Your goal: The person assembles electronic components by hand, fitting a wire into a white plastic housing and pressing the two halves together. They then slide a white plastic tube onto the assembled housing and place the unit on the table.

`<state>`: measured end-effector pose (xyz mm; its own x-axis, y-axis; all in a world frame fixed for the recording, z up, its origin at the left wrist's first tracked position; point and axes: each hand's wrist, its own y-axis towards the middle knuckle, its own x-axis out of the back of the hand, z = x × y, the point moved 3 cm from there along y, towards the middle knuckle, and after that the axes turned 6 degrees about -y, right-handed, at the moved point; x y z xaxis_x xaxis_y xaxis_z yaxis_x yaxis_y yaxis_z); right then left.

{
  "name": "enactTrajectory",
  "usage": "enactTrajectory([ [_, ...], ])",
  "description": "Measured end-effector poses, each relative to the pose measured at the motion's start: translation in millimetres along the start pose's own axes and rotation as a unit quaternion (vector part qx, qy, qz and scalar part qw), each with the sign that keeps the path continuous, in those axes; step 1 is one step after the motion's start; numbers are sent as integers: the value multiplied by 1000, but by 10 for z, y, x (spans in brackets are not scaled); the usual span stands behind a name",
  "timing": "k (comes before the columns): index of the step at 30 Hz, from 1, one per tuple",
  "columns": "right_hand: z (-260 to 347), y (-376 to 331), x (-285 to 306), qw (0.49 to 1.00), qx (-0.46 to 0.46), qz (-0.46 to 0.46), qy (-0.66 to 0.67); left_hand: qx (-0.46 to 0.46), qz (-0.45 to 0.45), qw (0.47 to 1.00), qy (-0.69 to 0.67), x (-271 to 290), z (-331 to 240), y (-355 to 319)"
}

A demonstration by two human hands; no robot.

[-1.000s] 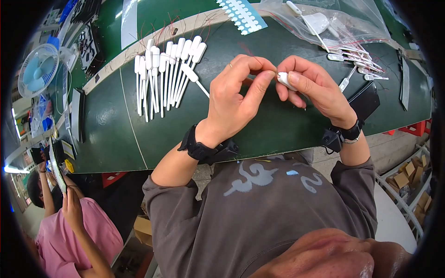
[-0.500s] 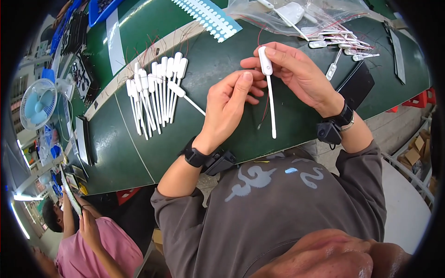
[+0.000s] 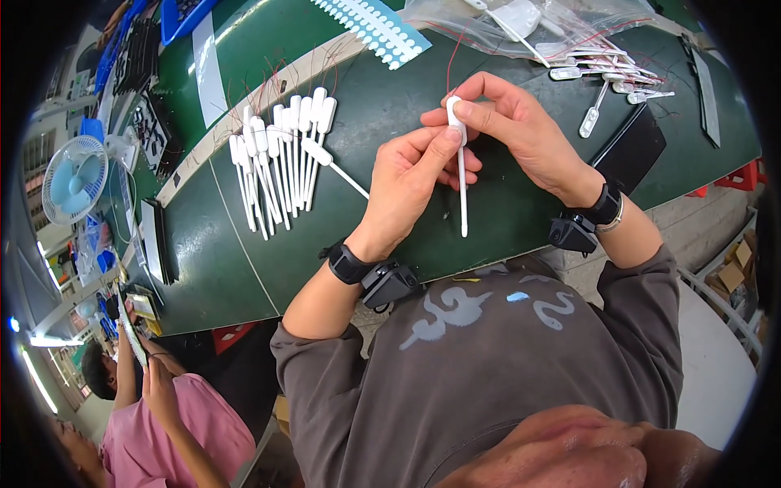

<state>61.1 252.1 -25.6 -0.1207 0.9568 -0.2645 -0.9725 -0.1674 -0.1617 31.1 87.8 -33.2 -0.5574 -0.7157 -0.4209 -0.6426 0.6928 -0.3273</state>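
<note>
Both hands hold one white plastic stick part upright over the dark green table. My right hand pinches its wide top end, from which a thin red wire rises. My left hand presses thumb and fingers against the same top end from the left. The long thin stem hangs down free. A row of several like white parts with red wires lies on the table to the left of my left hand.
A clear plastic bag with more white parts lies at the back right, with loose ones beside it. A black flat pad lies under my right wrist. A white perforated strip, a small fan and a seated person in pink are nearby.
The view has shifted, so the table looks lower and nearer. Both hands stay on the white part; its stem now hangs straighter down, and my left thumb sits higher on its top end.
</note>
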Motion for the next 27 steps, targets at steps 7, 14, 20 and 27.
enactTrajectory([
  [7, 53, -54, -67, 999, 30, -3, -42, -147, -71, 981, 103, -163, -98, -91],
  [14, 104, -220, -223, 996, 88, 8, -13, -251, -76, 938, 227, -234, -131, -235],
  [20, 62, -226, -243, 991, 130, 4, -15, -299, -83, 910, 274, -263, -98, -240],
  [27, 120, -223, -199, 993, 118, -7, -14, -303, -80, 923, 222, -235, -131, -207],
])
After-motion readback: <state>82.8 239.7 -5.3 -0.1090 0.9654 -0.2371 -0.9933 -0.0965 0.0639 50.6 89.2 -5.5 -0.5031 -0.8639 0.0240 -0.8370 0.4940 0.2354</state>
